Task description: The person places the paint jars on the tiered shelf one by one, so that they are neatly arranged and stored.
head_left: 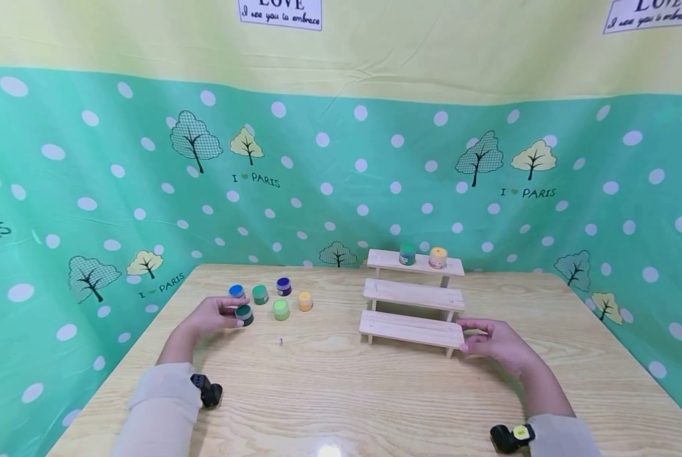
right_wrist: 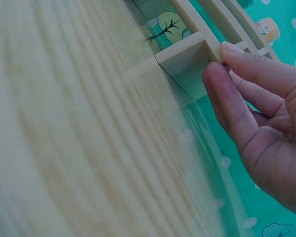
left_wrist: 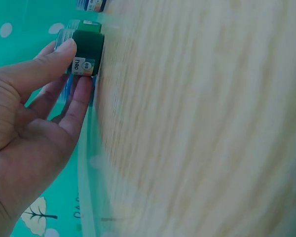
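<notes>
My left hand (head_left: 209, 316) pinches a dark green paint jar (head_left: 244, 315) between thumb and fingers at the left of the table. In the left wrist view the thumb lies on the jar's clear end, and a small label shows on its dark green side (left_wrist: 91, 47). My right hand (head_left: 498, 343) grips the right end of the lowest step of a three-step wooden display stand (head_left: 412, 328). From the right wrist, the thumb and fingertips hold the corner of that board (right_wrist: 213, 51). A green jar (head_left: 407, 255) and a light orange jar (head_left: 438, 258) stand on the top step.
Near my left hand stand a blue jar (head_left: 237, 291), a green jar (head_left: 260, 294), a purple jar (head_left: 284, 287), a light green jar (head_left: 280, 310) and a light orange jar (head_left: 305, 301). A patterned curtain (head_left: 341, 146) hangs behind the wooden table (head_left: 341, 400).
</notes>
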